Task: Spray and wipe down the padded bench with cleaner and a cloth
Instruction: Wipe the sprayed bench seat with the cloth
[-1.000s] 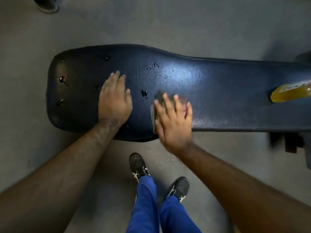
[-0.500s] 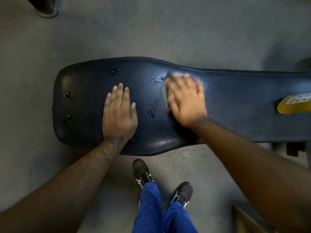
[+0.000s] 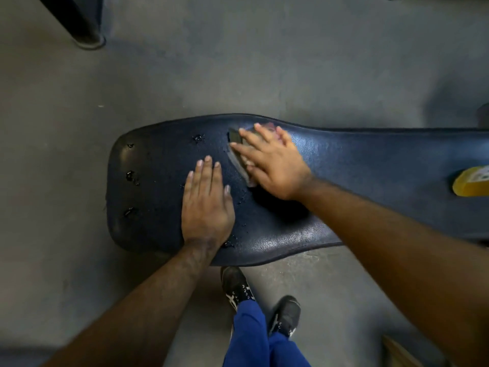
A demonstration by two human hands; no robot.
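A dark blue padded bench (image 3: pixel 357 165) runs from the left middle to the right edge, with wet droplets of cleaner on its wide left end. My right hand (image 3: pixel 272 160) presses flat on a grey cloth (image 3: pixel 238 154) near the bench's far edge; most of the cloth is hidden under the palm. My left hand (image 3: pixel 207 202) lies flat on the pad with fingers together, just left of and nearer than the cloth. A yellow cleaner bottle (image 3: pixel 472 181) lies on the bench at the right edge, partly cut off.
Grey concrete floor surrounds the bench. A dark equipment leg with a foot (image 3: pixel 84 33) stands at the top left. My feet in black shoes (image 3: pixel 238 287) and blue trousers are just below the bench's near edge.
My right hand has swept the cloth from the near edge of the pad across to the far edge. The left hand has stayed flat in place. The view has shifted, so the bench sits lower.
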